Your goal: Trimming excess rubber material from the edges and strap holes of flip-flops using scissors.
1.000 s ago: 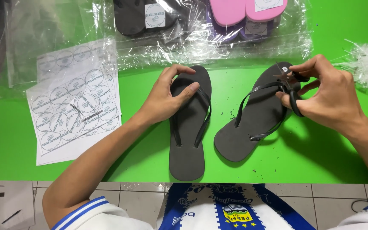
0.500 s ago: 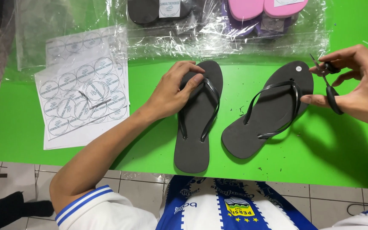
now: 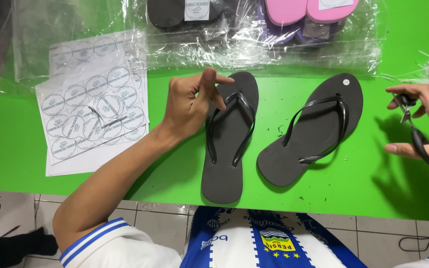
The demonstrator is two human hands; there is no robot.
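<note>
**Wrappers and stickers on my table**

Left of me lie white sticker sheets (image 3: 93, 106) of round labels. Along the far edge sit clear plastic bags (image 3: 254, 39): one holds dark sandals under a white square label (image 3: 197, 9), another pink ones. A small white dot sticker (image 3: 345, 82) marks the right sandal's heel.

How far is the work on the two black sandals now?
Done: both black rubber flip-flops lie flat, soles down, on the green table.
In hand: the right hand holds small black scissors; the left hand hovers, empty.
Left: the round-sticker sheets lie untouched.
</note>
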